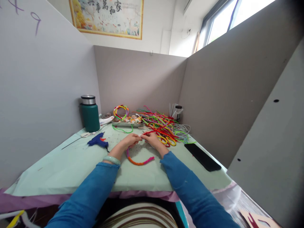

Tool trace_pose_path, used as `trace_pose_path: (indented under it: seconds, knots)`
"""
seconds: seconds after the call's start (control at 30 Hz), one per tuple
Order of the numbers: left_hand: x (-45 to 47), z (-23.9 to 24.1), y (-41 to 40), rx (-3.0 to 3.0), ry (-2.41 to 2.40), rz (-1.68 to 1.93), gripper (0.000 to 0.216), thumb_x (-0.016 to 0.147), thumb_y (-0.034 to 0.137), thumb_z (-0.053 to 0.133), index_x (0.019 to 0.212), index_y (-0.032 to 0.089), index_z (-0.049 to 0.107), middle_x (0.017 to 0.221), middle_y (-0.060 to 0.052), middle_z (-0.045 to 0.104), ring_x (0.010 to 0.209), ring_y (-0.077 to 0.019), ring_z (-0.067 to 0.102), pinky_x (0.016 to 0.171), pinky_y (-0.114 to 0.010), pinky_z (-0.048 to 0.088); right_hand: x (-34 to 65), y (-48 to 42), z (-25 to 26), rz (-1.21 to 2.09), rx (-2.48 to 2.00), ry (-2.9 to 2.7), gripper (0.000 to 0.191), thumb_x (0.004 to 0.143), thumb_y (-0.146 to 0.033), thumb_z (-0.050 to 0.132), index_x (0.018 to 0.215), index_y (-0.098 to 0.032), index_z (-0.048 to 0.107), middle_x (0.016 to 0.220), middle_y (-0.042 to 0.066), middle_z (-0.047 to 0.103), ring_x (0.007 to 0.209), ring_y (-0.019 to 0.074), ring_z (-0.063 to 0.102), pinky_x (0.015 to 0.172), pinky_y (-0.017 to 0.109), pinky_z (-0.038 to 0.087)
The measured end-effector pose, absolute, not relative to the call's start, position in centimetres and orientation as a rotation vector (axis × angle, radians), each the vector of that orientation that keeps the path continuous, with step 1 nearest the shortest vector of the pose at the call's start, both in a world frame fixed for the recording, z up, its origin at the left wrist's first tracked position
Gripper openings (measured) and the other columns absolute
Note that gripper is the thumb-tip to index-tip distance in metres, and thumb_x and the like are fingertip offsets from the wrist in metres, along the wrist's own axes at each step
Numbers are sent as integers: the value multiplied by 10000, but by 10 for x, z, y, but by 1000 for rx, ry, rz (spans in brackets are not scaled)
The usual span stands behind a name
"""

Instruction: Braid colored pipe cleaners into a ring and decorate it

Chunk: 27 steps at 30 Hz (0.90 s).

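My left hand (132, 140) is closed in a pinch, its fingertips almost meeting those of my right hand (150, 138). From under the left hand hangs a curved, fuzzy strip wrapped in pipe cleaner (139, 163), purple, then orange, with a pink end above the cloth. The right hand's fingers are also pinched, with a red pipe cleaner (155, 130) running off behind them to the right. A small whitish bit shows between the fingertips, too small to name. A finished-looking multicoloured ring (121, 112) stands on the metal tray (129, 125) behind.
A blue glue gun (98, 140) lies left of my hands, with a green bottle (90, 114) behind it. Loose pipe cleaners (159, 122) and yellow-handled scissors (171, 141) are at the right. A black phone (202, 157) lies near the right edge. Grey partitions (140, 76) enclose the table.
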State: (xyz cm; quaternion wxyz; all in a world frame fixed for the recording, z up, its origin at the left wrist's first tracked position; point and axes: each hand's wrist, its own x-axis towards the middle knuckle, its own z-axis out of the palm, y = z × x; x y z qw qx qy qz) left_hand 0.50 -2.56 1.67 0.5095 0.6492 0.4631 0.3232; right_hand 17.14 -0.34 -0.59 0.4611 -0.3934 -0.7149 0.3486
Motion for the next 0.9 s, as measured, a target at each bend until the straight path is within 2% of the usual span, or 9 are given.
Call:
trace_pose_path:
  seconds: [0.33, 0.7, 0.9]
  knots:
    - [5, 16, -27, 1572, 1128, 792, 322, 681, 403, 673, 638, 167, 457, 479, 75, 383, 334, -31, 240, 369, -231, 135, 172, -1, -9, 871, -996, -1778, 264, 724, -369, 595, 708, -119, 678, 541, -12, 536, 486, 87, 413, 487, 223, 305]
    - [4, 14, -23, 1548, 1143, 783, 178, 764, 295, 630, 768, 159, 516, 492, 76, 383, 328, -29, 230, 361, -220, 129, 171, -1, -8, 877, -941, -1791, 302, 722, -409, 620, 757, -117, 686, 562, -8, 550, 508, 91, 430, 498, 218, 329]
    - [4, 12, -21, 1560, 1185, 801, 182, 769, 280, 629, 744, 170, 486, 488, 73, 387, 324, -32, 244, 357, -216, 133, 170, 0, -9, 863, -939, -1781, 295, 711, -401, 637, 764, -116, 695, 583, 2, 572, 541, 105, 463, 517, 223, 345]
